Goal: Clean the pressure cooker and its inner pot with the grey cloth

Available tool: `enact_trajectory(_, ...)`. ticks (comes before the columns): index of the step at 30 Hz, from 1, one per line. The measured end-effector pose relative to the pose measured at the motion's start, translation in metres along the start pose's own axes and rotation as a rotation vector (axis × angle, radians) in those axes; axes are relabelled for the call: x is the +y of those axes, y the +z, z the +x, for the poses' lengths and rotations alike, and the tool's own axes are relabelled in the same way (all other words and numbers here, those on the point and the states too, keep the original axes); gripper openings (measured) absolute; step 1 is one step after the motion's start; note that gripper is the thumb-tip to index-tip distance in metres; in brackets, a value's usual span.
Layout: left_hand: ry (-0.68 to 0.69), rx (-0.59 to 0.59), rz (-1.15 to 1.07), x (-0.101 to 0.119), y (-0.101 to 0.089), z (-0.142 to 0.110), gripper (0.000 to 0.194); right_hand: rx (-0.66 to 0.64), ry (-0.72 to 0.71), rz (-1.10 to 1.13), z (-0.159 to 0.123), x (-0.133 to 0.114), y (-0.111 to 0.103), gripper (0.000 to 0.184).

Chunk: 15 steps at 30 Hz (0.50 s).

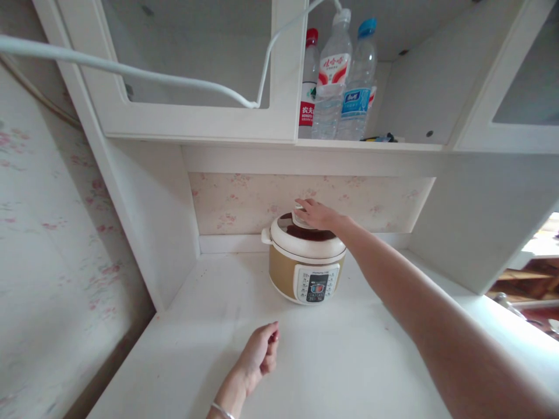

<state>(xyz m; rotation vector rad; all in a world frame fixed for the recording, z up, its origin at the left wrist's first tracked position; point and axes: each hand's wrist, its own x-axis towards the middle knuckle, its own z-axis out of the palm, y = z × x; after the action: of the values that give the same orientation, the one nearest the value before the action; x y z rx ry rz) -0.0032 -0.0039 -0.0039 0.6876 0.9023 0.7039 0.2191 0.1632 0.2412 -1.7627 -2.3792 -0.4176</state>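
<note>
A gold and white electric cooker (pixel 305 262) stands at the back of a white counter (pixel 218 349), its control panel facing me. My right hand (pixel 318 214) reaches out over it and lies on the handle on top of the lid (pixel 308 235), fingers curved around the handle. My left hand (pixel 261 352) rests on the counter in front of the cooker, fingers curled loosely with nothing in them, a bracelet at the wrist.
Overhead cabinets hang above; an open shelf holds three plastic water bottles (pixel 336 81). A white cable (pixel 131 73) runs across the cabinet front. Flowered wallpaper (pixel 43 244) covers the left wall and the back panel. A cabinet side panel (pixel 471 227) bounds the right.
</note>
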Motion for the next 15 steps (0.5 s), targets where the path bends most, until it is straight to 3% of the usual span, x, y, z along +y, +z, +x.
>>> enact_trajectory(4,0.002,-0.001,0.009,-0.004,-0.002,0.008,0.038,-0.059,0.026,-0.043,0.012,0.002,0.004,0.057)
enact_trajectory(15,0.035,0.001,0.015,-0.003,0.000,0.006,0.037,-0.013,0.181,-0.009,0.036,0.002,0.020,0.065)
